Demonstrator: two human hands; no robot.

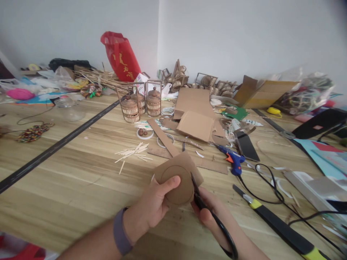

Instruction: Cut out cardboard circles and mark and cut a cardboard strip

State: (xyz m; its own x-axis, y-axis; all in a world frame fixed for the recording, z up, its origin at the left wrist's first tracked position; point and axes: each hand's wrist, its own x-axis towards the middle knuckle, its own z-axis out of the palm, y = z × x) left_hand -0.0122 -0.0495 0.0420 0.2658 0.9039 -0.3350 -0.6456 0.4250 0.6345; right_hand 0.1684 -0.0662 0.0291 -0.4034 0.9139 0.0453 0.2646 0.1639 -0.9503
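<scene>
A small piece of brown cardboard (159, 172) with a round outline drawn on it is gripped by my left hand (155, 200). The thumb presses on its face, inside the circle. My right hand (211, 213) is closed on a pair of black-handled scissors (200, 198). The scissors' blades lie at the right side of the cardboard, along the drawn line. The fingers behind the cardboard are hidden. Just beyond it, a long cardboard strip (162, 136) lies slanting on the table.
Lidded bamboo baskets (154, 104) stand beyond, near cardboard sheets (195, 124). Thin sticks (132, 151) lie loose to the left. On the right are a blue glue gun (233, 159) with its cord, a phone (246, 145) and a black-and-yellow utility knife (279, 222).
</scene>
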